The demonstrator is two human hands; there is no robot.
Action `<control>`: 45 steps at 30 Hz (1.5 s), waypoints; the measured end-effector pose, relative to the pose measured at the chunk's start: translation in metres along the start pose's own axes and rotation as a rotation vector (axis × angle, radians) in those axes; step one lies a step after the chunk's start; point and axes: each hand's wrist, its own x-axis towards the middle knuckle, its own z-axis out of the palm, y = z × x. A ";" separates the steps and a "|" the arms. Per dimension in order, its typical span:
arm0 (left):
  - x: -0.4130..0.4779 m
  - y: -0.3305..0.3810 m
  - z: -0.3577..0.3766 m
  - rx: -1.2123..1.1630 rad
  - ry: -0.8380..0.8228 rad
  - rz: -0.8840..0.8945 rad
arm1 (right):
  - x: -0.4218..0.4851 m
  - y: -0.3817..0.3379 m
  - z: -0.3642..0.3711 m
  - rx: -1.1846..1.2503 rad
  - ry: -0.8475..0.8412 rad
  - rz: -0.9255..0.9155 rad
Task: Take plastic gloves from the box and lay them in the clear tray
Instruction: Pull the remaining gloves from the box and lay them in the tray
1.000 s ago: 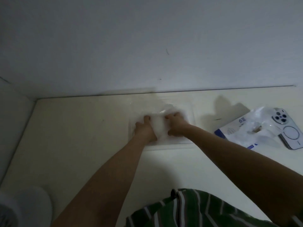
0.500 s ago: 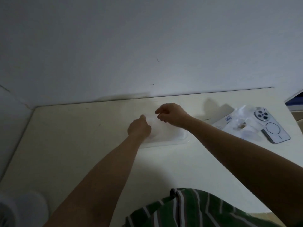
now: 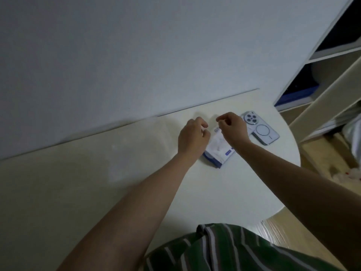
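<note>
looks like a room in a home: a pale table [image 3: 224, 192] with a rounded right end stands against a plain white wall [image 3: 136, 55], a phone [image 3: 260, 131] lying on it. to the right, open white shelves [image 3: 332, 57] above a wood-look floor [image 3: 320, 163], with loose cloth [image 3: 353, 132] heaped far right.

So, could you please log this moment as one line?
stage: at box; left hand: curled over box; right hand: curled over box; holding: unclear; phone: beside box
</note>
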 end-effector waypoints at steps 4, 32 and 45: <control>0.010 0.013 0.042 0.076 -0.237 -0.082 | 0.006 0.038 -0.030 -0.197 0.045 0.185; 0.035 -0.008 0.055 -0.559 -0.416 -0.510 | 0.021 0.049 -0.026 0.136 -0.593 0.081; 0.034 -0.012 0.043 -0.734 -0.202 -0.538 | 0.033 0.055 -0.022 -0.215 -0.087 0.126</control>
